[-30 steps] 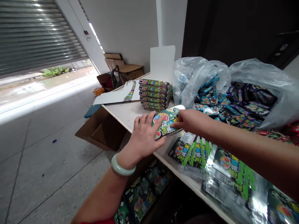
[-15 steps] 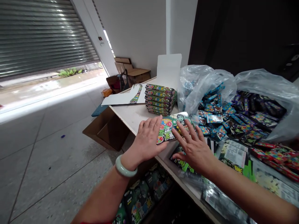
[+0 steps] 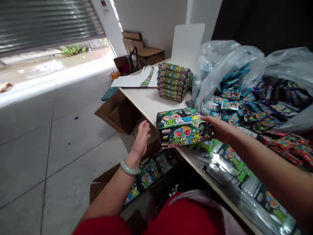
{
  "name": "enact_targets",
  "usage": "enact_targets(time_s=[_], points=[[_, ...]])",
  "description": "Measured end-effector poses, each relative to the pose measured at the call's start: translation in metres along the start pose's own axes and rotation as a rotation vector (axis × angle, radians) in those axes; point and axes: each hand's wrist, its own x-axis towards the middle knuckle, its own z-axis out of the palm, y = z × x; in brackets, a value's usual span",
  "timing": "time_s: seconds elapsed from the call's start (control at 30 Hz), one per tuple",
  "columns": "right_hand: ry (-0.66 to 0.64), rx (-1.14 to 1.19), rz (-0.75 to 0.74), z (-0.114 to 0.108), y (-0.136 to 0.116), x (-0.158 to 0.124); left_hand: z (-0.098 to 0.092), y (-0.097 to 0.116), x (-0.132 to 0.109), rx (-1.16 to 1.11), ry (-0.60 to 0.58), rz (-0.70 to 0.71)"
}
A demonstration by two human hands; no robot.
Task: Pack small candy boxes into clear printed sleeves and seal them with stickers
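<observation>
A dark green printed candy box is held level at the table's front edge. My right hand grips its right end, with part of the fingers hidden behind the box. Left of the box, and apart from it, my left hand is raised with nothing in it, fingers loosely extended. A pale green bangle circles my left wrist. Behind the box stands a stack of flat printed cartons.
Clear bags with blue candy packets and purple packets stand at the right, near red packets. Plastic-wrapped boxes lie in front. Below the table edge, a carton holds similar boxes. White cardboard overhangs the table's left side.
Both hands were over the green printed carton; now my right hand holds a full-shaped box by its end. My left hand has moved left, off it. The view has tilted down.
</observation>
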Motion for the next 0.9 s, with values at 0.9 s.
enact_targets(time_s=[0.9], points=[[-0.154, -0.754, -0.610, 0.022, 0.102, -0.044, -0.078, -0.278, -0.121, -0.554, 0.405, -1.064]])
